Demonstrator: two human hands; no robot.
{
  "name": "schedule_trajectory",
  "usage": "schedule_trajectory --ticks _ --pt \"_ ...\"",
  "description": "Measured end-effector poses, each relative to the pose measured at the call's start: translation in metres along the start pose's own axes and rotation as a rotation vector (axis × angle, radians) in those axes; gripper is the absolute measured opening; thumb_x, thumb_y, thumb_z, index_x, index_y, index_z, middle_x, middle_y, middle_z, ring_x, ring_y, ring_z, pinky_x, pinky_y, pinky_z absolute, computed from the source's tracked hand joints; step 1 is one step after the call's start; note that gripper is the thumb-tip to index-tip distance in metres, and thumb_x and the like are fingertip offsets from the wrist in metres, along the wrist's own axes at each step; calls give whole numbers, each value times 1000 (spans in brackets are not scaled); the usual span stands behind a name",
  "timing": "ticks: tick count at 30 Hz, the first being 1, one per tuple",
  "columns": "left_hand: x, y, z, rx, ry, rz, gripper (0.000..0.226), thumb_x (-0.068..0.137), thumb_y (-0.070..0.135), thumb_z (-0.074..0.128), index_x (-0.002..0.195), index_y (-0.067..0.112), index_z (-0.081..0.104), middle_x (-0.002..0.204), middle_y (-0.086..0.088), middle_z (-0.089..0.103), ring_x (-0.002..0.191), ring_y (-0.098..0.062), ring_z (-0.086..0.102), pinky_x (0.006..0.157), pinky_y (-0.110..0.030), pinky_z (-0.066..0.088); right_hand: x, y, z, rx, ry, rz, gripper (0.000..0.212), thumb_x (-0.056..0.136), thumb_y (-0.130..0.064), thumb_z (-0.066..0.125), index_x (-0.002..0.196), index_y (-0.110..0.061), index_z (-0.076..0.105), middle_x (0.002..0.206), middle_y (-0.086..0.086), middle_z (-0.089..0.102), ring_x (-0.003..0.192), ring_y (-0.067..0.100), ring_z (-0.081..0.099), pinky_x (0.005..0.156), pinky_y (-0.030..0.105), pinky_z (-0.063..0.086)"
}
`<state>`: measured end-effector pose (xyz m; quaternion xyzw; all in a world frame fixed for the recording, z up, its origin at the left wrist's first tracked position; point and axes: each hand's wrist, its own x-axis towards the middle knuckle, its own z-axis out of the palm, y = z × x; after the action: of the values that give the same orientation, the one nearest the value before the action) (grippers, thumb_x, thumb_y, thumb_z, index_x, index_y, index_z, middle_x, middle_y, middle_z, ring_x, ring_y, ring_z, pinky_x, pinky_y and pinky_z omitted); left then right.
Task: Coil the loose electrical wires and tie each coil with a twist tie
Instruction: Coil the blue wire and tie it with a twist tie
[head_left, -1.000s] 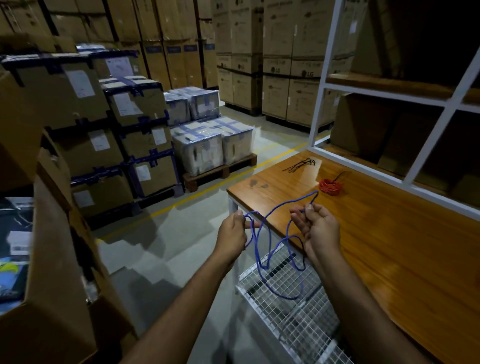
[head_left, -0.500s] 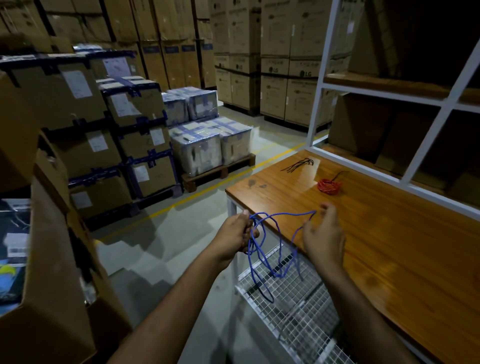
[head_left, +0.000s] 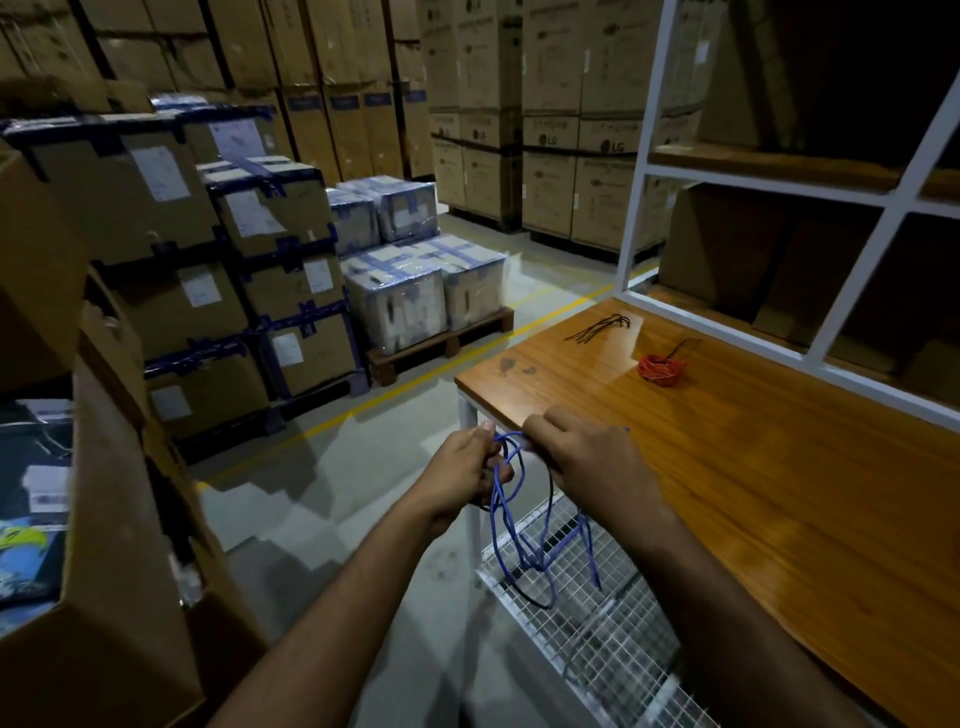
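Status: one coil looks done. The red wire coil (head_left: 661, 370) is sitting tied on the counter (head_left: 779, 493), right of centre in the upper half of the frame, with a dark tail sticking out that is probably its twist tie, though it's too small to confirm. Spare twist ties (head_left: 597, 329) are lying in a loose bunch near the counter's far corner, just up-left of the red coil.

Blue wire (head_left: 501, 519) is in progress, centre frame, off the counter's near-left edge. Left hand (head_left: 467, 470) is gripping the gathered loops, fingers curled round the bundle. Right hand (head_left: 587, 465) is closing in right beside it, fingers curled and pinching a strand at the top of the loops. The loops are hanging down in front of the wire-mesh shelf (head_left: 597, 623) below, uneven and slack. A dark strand is hanging with them.

Left to do: tighten the blue coil, fetch a tie, wrap it.

Versus half a second ago: the right hand was spread open out to the right with a strand stretched between the hands; now it is drawn in against the left and that span is folded into the bundle.
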<state>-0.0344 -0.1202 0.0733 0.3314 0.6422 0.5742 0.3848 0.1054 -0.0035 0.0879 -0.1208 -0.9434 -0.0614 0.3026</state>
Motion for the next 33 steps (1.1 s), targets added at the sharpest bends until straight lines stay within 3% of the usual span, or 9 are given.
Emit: schedule_trajectory --ticks 2,7,9,13,17,20,23,28,33 --pt "0 -2 -6 -31 37 -2 43 109 35 28 79 8 41 56 -9 40 44 -13 20 47 -24 18 -1 9 0 67 84 121 11 96 -29 61 95 -18 59 84 -1 59 62 21 55 47 32 43" --pt "-2 -11 -38 -56 161 -13 43 109 33 29 70 16 35 58 -13 41 38 -13 26 47 -22 23 -5 47 -11 242 347 748 7 95 -17 62 93 -10 61 82 7 65 69 22 58 59 33 45" --pt "-4 -10 -49 -20 213 -13 44 109 33 29 71 13 39 58 -14 51 39 -14 32 45 -21 26 -9 58 -7 229 303 899 10 95 -18 62 94 -9 62 82 13 68 73 30 64 63 43 54" --pt "-4 -3 -63 36 250 11 44 109 32 27 71 14 39 68 -19 67 38 -10 27 41 -21 23 -19 63 3 221 141 1109 20 97 -19 57 99 -1 64 92 25 69 84 39 66 70 40 51" --pt "-4 -1 -75 -10 262 29 39 109 33 28 76 15 38 56 -7 52 41 -10 24 40 -19 22 -28 59 13 313 -18 1265 32 96 -13 48 104 15 61 98 38 65 95 48 65 78 45 51" --pt "-1 -2 -86 -145 279 40 40 109 35 29 72 19 32 55 1 29 44 -9 17 41 -20 15 -43 68 34 398 -50 1379 43 89 -23 36 101 10 59 75 26 70 64 35 71 61 39 60" --pt "-1 2 -96 -362 328 11 42 109 35 29 70 21 31 51 5 28 39 -7 16 46 -26 9 -52 57 31 527 -54 1409 16 94 0 38 107 -6 47 61 14 63 37 18 59 31 19 41" --pt "-1 0 -90 -340 392 30 42 109 36 28 71 19 34 56 -2 42 39 -9 21 44 -25 14 -54 38 42 778 -24 1187 24 102 0 36 97 -21 47 71 23 64 47 27 65 50 50 59" --pt "2 0 -63 -194 393 75 38 110 30 25 76 16 34 81 -16 75 33 -9 27 36 -18 24 -28 13 24 1211 225 1076 16 107 -7 33 104 -15 46 73 18 60 47 13 61 47 28 56"
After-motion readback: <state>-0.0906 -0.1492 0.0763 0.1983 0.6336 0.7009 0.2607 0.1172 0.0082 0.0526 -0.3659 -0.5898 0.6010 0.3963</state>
